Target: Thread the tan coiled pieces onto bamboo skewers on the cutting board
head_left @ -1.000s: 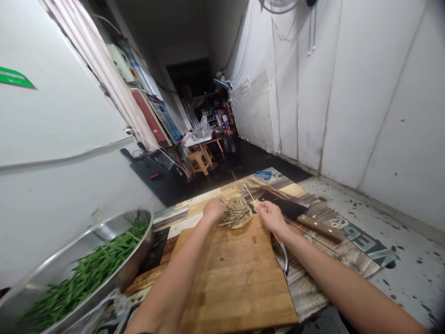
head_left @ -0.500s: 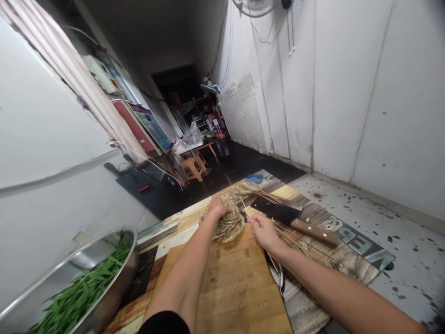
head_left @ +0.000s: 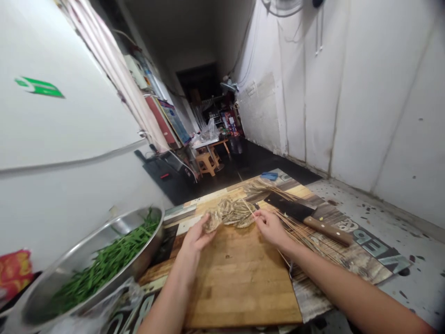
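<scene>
A wooden cutting board (head_left: 236, 273) lies on a patterned mat on the floor. At its far edge sit several flat brownish slices (head_left: 231, 212) spread in a row. My left hand (head_left: 196, 237) pinches the leftmost slice (head_left: 211, 221) and lifts it a little. My right hand (head_left: 271, 227) holds a thin bamboo skewer (head_left: 248, 207) whose tip lies over the slices.
A cleaver with a wooden handle (head_left: 306, 217) lies right of the board on a bundle of skewers (head_left: 299, 229). A steel bowl of green stems (head_left: 97, 266) stands at the left by a white fridge (head_left: 52, 153). A small blue object (head_left: 269, 176) lies farther off. White wall at right.
The slices were in one heap under my left hand; now they lie spread out, and my left hand has drawn back to the left with one slice. The camera swung slightly.
</scene>
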A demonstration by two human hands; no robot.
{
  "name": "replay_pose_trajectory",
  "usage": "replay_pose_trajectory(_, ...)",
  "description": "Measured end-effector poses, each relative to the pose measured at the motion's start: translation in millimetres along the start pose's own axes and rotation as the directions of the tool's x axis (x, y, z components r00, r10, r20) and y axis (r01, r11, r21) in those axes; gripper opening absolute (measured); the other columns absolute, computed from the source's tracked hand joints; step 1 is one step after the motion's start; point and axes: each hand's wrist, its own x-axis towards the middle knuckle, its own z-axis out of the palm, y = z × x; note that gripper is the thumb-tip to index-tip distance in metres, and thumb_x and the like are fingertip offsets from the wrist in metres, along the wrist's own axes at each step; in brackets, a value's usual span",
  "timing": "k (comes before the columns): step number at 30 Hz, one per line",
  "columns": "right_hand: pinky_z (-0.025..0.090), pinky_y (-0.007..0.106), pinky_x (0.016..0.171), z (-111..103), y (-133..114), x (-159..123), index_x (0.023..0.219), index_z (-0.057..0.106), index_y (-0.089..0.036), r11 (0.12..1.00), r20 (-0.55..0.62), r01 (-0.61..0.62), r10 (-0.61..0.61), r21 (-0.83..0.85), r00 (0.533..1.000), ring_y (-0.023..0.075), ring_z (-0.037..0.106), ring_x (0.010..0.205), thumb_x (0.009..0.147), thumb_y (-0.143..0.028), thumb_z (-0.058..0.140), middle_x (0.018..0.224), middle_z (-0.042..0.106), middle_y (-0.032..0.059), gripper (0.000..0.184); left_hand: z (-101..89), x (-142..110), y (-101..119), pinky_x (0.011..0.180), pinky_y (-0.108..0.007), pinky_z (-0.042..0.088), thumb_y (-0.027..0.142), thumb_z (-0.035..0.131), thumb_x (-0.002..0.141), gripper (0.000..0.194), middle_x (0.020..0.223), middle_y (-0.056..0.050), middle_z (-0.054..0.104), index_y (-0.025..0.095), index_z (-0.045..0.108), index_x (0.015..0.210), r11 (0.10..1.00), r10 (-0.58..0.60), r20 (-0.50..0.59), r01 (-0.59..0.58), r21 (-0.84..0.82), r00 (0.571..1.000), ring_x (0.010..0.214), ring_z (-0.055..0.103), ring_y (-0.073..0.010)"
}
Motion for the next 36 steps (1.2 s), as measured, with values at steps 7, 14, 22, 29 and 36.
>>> replay_pose_trajectory(7, 0.047, 0.027, 0.069, 51, -31, -8, 0.098, 0.066, -0.015, 0.995, 0.23, 0.1, -0.104, 0.031, 0.968, 0.0172, 0.062, 0.077, 0.081, -0.029, 0.045, 0.09, 0.07, 0.0055, 0.03, -13.7, -1, -21, 0.065, -0.022, 0.05, 0.006, 0.066, 0.063, 0.02, 0.074, 0.0, 0.066, 0.015, 0.058, 0.079, 0.92, 0.233, -0.26, -0.299, -0.255, 0.937, 0.067, 0.062, -0.0104)
replay_pose_trajectory(14, 0.051, 0.036, 0.077, 56, -12, -23, 0.101, 0.069, -0.013, 0.995, 0.296, 0.016, 0.015, -0.103, 0.955, 0.0237, 0.065, 0.085, 0.081, -0.032, 0.044, 0.098, 0.07, 0.0094, 0.037, -21.4, 0, -15, 0.068, -0.025, 0.05, 0.015, 0.074, 0.056, 0.028, 0.077, 0.0, 0.066, 0.016, 0.061, 0.082, 0.883, 0.259, -0.226, -0.325, -0.337, 0.939, 0.066, 0.061, -0.0103)
replay_pose_trajectory(22, 0.051, 0.036, 0.081, 53, -13, -23, 0.104, 0.069, -0.017, 0.998, 0.331, 0.017, 0.005, -0.063, 0.943, 0.0234, 0.065, 0.091, 0.082, -0.029, 0.046, 0.102, 0.069, 0.0069, 0.035, -19.6, 2, -15, 0.067, -0.024, 0.049, 0.019, 0.076, 0.055, 0.03, 0.079, 0.001, 0.067, 0.016, 0.063, 0.082, 0.91, 0.265, -0.232, -0.322, -0.261, 0.936, 0.069, 0.061, -0.0103)
replay_pose_trajectory(29, 0.051, 0.035, 0.076, 53, -12, -23, 0.103, 0.07, -0.02, 0.992, 0.328, 0.015, 0.027, -0.126, 0.944, 0.0227, 0.066, 0.084, 0.082, -0.027, 0.046, 0.097, 0.071, 0.004, 0.033, -15.4, -1, -18, 0.064, -0.022, 0.047, 0.021, 0.078, 0.05, 0.037, 0.082, 0.0, 0.067, 0.016, 0.063, 0.083, 0.906, 0.297, -0.197, -0.341, -0.249, 0.934, 0.069, 0.061, -0.0104)
replay_pose_trajectory(36, 0.05, 0.036, 0.078, 53, -8, -22, 0.102, 0.07, -0.019, 0.988, 0.31, 0.038, 0.01, -0.149, 0.951, 0.0238, 0.065, 0.088, 0.081, -0.027, 0.045, 0.099, 0.07, 0.0052, 0.033, -11.1, -5, -18, 0.06, -0.02, 0.044, 0.027, 0.079, 0.05, 0.039, 0.08, 0.0, 0.065, 0.015, 0.061, 0.082, 0.91, 0.334, -0.174, -0.365, -0.199, 0.927, 0.068, 0.058, -0.0097)
